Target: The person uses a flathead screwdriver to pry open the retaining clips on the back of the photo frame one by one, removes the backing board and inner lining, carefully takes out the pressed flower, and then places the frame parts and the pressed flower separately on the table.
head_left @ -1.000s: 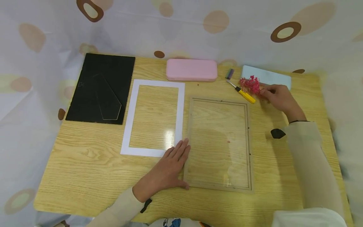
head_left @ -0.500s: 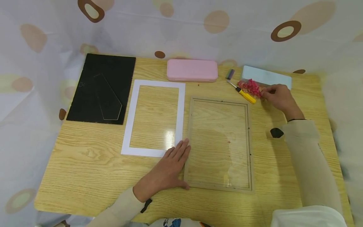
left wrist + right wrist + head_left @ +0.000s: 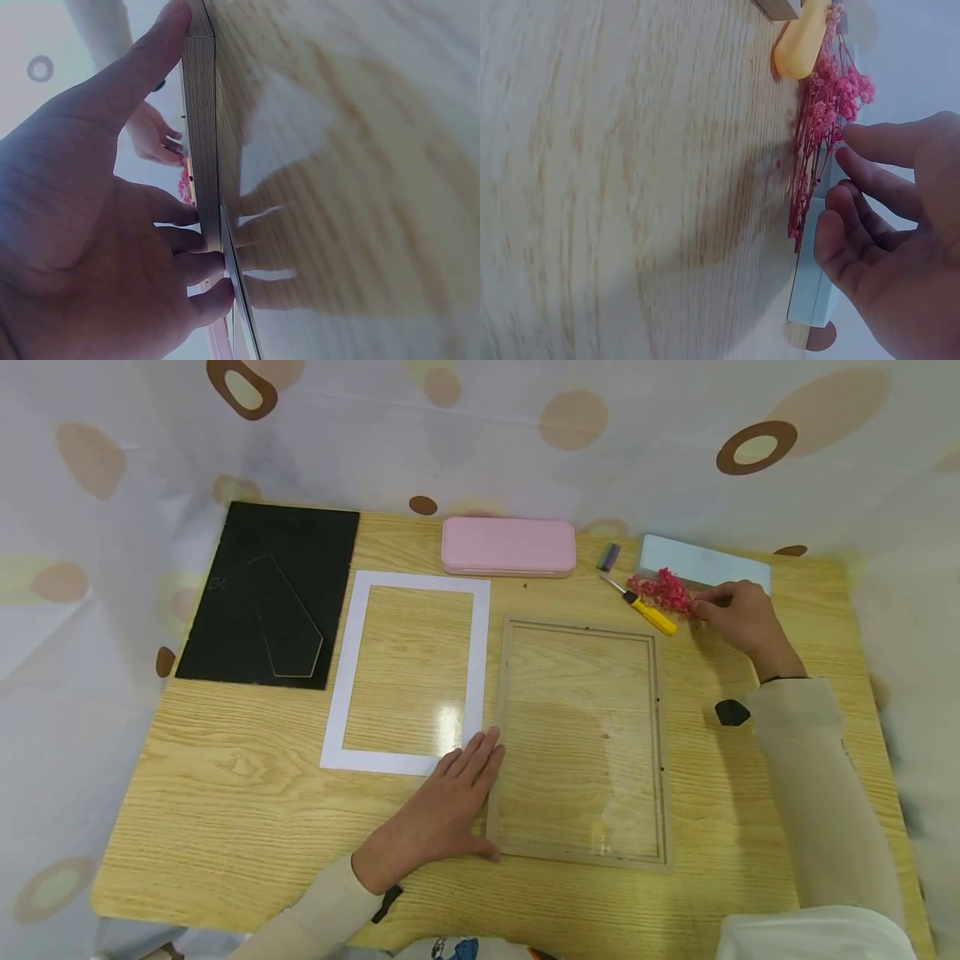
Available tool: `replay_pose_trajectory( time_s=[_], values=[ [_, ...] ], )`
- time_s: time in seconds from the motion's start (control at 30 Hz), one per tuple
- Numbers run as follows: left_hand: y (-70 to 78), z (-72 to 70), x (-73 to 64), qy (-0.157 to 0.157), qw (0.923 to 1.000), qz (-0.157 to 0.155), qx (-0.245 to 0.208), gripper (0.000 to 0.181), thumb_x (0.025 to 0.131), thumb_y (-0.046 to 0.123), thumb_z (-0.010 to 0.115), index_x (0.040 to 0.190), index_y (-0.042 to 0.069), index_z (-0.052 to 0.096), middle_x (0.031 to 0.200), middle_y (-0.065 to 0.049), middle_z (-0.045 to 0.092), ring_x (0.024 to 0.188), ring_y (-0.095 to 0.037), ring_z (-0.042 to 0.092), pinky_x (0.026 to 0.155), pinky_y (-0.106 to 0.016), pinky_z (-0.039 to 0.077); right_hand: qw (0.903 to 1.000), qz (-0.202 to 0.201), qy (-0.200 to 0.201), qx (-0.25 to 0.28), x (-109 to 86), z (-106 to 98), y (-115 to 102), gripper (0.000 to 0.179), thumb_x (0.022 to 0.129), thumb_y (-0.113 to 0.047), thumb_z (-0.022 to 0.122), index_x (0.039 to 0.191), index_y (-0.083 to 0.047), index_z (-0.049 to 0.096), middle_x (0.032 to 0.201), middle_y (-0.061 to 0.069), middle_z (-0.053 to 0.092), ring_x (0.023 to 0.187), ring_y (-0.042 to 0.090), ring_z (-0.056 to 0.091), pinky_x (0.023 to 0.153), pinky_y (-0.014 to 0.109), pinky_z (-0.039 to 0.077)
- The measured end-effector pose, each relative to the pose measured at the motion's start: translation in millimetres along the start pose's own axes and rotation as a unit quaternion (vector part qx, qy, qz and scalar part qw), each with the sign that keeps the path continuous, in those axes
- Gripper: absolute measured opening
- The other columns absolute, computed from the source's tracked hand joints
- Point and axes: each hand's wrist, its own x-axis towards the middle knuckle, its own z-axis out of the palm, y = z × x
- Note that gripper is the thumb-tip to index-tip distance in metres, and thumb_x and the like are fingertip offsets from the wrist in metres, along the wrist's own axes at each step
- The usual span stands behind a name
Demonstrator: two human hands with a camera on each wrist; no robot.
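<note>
My right hand (image 3: 738,614) is at the back right, its thumb and index fingertips pinching a stem of the bunch of dried pink flowers (image 3: 666,589). In the right wrist view the flowers (image 3: 821,112) lie low along the tabletop, stems alongside the fingers. My left hand (image 3: 442,810) lies with extended fingers against the left edge of a flat wooden picture frame (image 3: 577,857) with a clear pane. Its fingertips also touch the lower right corner of a white mat (image 3: 348,668). The left wrist view shows the thumb at the frame's corner and the fingers along its side (image 3: 199,112).
Beside the flowers lies a yellow-handled tool (image 3: 654,615) with a metal shaft. A light blue case (image 3: 708,564) sits behind them. Further left are a small dark striped piece (image 3: 609,557), a pink case (image 3: 508,543) and a black backing board (image 3: 210,643) with an easel leg.
A second ago the flower bunch was tilted up in my right hand; it has come down against the table next to the yellow-handled tool. My left hand has stayed at the frame.
</note>
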Motion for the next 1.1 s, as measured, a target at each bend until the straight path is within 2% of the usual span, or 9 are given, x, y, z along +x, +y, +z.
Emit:
replay_pose_trajectory(
  time_s=[0.2,0.33,0.43,0.53,0.63,0.7,0.83,0.93,1.1],
  values=[
    [-0.2,1.2,-0.1,0.004,1.0,0.003,-0.004,0.132,0.069,0.068,0.079,0.159,-0.001,0.012,0.167,-0.018,0.0,0.154,-0.03,0.004,0.119,-0.046,0.023,0.9982,-0.015,0.057,0.009,-14.5,1.3,1.4,0.054,0.105,-0.036,0.046,0.128,0.011,0.058,0.13,0.033,0.046,0.109,0.046,0.049,0.082,0.055,0.043],
    [0.2,1.8,-0.1,0.008,1.0,0.002,-0.005,0.132,0.068,0.068,0.08,0.159,-0.001,0.013,0.167,-0.018,0.002,0.153,-0.031,0.005,0.118,-0.047,0.023,0.9924,-0.039,0.116,0.012,-35.0,2.4,-0.5,0.05,0.105,-0.033,0.047,0.123,0.011,0.061,0.126,0.03,0.047,0.105,0.04,0.049,0.08,0.047,0.04],
    [0.5,1.8,-0.1,0.01,0.9999,0.003,-0.004,0.132,0.068,0.068,0.08,0.159,-0.002,0.014,0.166,-0.019,0.003,0.153,-0.032,0.006,0.118,-0.047,0.024,0.9871,-0.038,0.155,0.016,-56.4,4.6,-4.2,0.048,0.105,-0.036,0.048,0.115,0.007,0.065,0.113,0.022,0.055,0.092,0.023,0.052,0.076,0.036,0.039],
    [0.5,2.0,-0.1,0.011,0.9999,0.007,-0.002,0.132,0.068,0.068,0.079,0.158,-0.002,0.014,0.166,-0.02,0.004,0.153,-0.032,0.006,0.118,-0.047,0.024,0.9856,-0.024,0.164,0.031,-80.8,10.0,-8.3,0.049,0.103,-0.042,0.049,0.102,0.003,0.069,0.097,0.009,0.063,0.076,0.008,0.051,0.065,0.028,0.039],
    [0.3,2.0,-0.3,0.014,0.9998,0.01,-0.009,0.131,0.069,0.067,0.08,0.158,-0.003,0.014,0.166,-0.02,0.004,0.153,-0.033,0.007,0.118,-0.049,0.024,0.9873,-0.026,0.148,0.05,-105.1,19.2,-13.5,0.047,0.103,-0.043,0.052,0.094,-0.001,0.07,0.085,-0.001,0.064,0.066,0.007,0.051,0.054,0.026,0.037],
    [-0.1,2.0,-0.7,0.013,0.9997,0.009,-0.018,0.13,0.069,0.066,0.081,0.158,-0.002,0.014,0.166,-0.019,0.003,0.153,-0.034,0.005,0.118,-0.05,0.022,0.9899,-0.04,0.121,0.062,-120.2,27.4,-17.4,0.043,0.104,-0.038,0.051,0.095,-0.001,0.07,0.087,-0.001,0.065,0.069,0.01,0.054,0.055,0.024,0.04],
    [-0.5,1.6,-1.4,0.008,0.9995,0.003,-0.029,0.13,0.069,0.064,0.082,0.159,0.0,0.014,0.167,-0.017,0.0,0.153,-0.035,0.0,0.12,-0.051,0.016,0.9954,-0.064,0.026,0.065,-147.8,47.3,-25.0,0.032,0.106,-0.024,0.051,0.116,0.003,0.065,0.1,0.014,0.064,0.077,0.022,0.06,0.059,0.024,0.046],
    [-0.4,1.7,-1.0,0.011,0.9994,0.003,-0.033,0.13,0.068,0.063,0.083,0.159,0.0,0.015,0.167,-0.017,0.0,0.153,-0.037,-0.002,0.12,-0.052,0.014,0.9977,-0.047,-0.015,0.047,-164.7,63.7,-28.5,0.037,0.105,-0.023,0.053,0.128,0.005,0.057,0.105,0.019,0.061,0.086,0.029,0.061,0.061,0.028,0.049],
    [1.2,1.8,-0.1,0.014,0.9992,0.007,-0.037,0.13,0.067,0.061,0.085,0.158,-0.002,0.016,0.167,-0.019,0.001,0.153,-0.037,0.0,0.119,-0.053,0.015,0.9991,0.022,-0.022,0.031,-187.4,84.8,-32.3,0.047,0.103,-0.035,0.056,0.122,0.008,0.058,0.101,0.019,0.063,0.086,0.03,0.062,0.063,0.034,0.049]
  ],
)
